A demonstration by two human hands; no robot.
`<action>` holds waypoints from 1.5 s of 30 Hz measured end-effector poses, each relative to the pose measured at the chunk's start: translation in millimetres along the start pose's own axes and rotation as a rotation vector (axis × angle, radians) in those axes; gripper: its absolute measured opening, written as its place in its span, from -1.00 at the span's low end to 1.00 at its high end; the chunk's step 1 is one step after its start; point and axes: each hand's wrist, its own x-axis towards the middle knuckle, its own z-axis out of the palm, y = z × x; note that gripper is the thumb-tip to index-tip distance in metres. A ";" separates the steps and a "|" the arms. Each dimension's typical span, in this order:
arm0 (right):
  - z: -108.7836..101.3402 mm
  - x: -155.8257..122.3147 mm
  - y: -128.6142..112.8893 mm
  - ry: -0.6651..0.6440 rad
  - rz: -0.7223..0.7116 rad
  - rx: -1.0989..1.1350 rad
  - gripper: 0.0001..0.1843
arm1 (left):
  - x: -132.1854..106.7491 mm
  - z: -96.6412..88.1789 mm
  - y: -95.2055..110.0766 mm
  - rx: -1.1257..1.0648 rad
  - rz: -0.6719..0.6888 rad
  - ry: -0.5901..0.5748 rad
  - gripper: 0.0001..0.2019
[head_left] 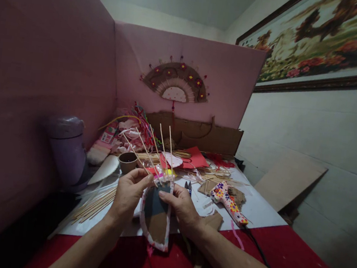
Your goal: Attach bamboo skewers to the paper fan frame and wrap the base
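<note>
My right hand (186, 208) grips a half-round cardboard piece (157, 226), with its thumb on the face and its fingers behind. White-pink trim runs round the edge of this piece. Several thin bamboo sticks (160, 142) stand out from its upper edge, spread like fan ribs. My left hand (130, 191) is closed, thumb and forefinger pinching the base of the leftmost stick at that edge. Just beyond the piece, small pink and yellow scraps (169, 172) lie on the table. A pair of dark-tipped scissors (188, 187) is near my right hand.
A flower-patterned glue gun (230, 203) with a black cord lies right, on cardboard. At left are loose sticks (96, 205), a brown cup (127, 161) and a purple bin (67, 151). Red paper (196, 158) and ribbons (128, 134) lie behind. A decorated fan (175, 81) hangs on the pink panel.
</note>
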 end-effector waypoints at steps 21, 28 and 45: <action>-0.5 -0.3 -0.2 0.004 -0.011 -0.015 -0.75 | 1.5 0.2 -1.0 0.001 0.002 0.013 -0.75; 0.2 -0.3 -0.6 0.004 -0.010 -0.016 -0.73 | 0.9 0.5 -1.2 0.015 0.010 0.022 -0.76; -0.9 0.7 0.8 0.008 -0.011 -0.028 -0.70 | 0.5 1.4 0.3 -0.007 0.015 0.018 -0.76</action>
